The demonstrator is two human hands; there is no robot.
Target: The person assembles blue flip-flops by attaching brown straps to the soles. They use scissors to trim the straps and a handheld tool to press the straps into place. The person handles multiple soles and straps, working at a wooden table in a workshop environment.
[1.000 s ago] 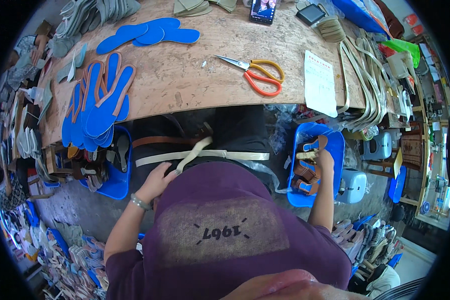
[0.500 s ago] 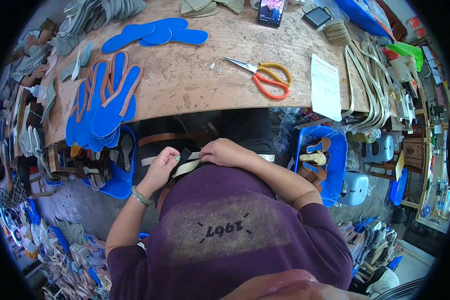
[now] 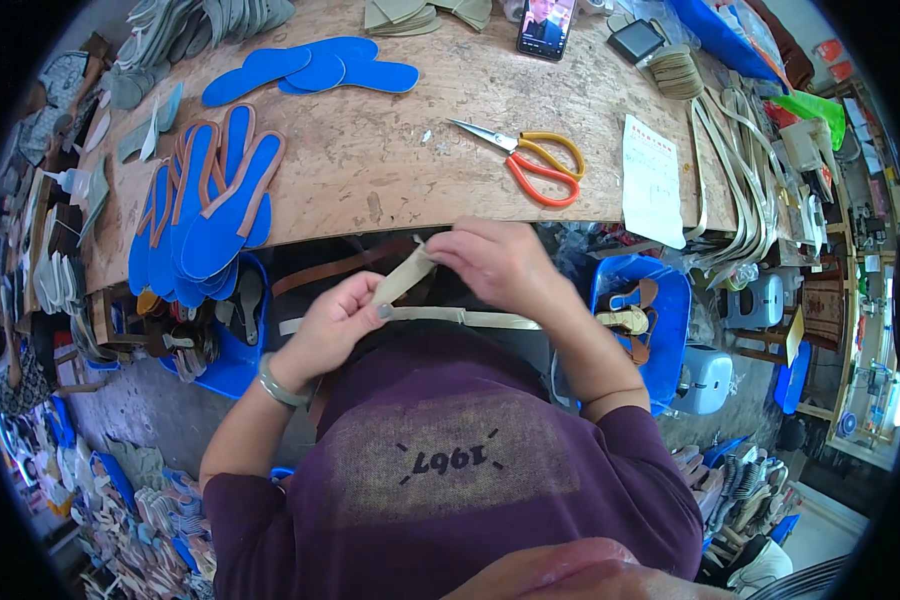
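Between my hands, just in front of the table edge, is a short beige strip [image 3: 404, 277]. My left hand [image 3: 346, 312] pinches its lower end with the thumb on top, and my right hand [image 3: 498, 264] pinches the upper end with its fingertips. Across my lap lies a narrow cream strip [image 3: 510, 320], passing below both hands. Farther under the table edge, a brown strap [image 3: 335, 268] is partly hidden by the left hand and the beige strip. Scissors [image 3: 532, 160] with orange and yellow handles rest on the table, beyond my right hand.
Blue insoles [image 3: 315, 68] and brown-edged blue insoles [image 3: 210, 205] lie on the wooden table [image 3: 370, 170]. A paper sheet [image 3: 650, 180] overhangs its edge near hanging beige strips [image 3: 735, 180]. A phone [image 3: 545, 28] stands behind. Blue bins [image 3: 670, 345] with sandals flank my lap.
Both hands have moved away from my body toward the table edge, the right one farther. The beige strip is now held up between them. A black piece seen by the left hand no longer shows.
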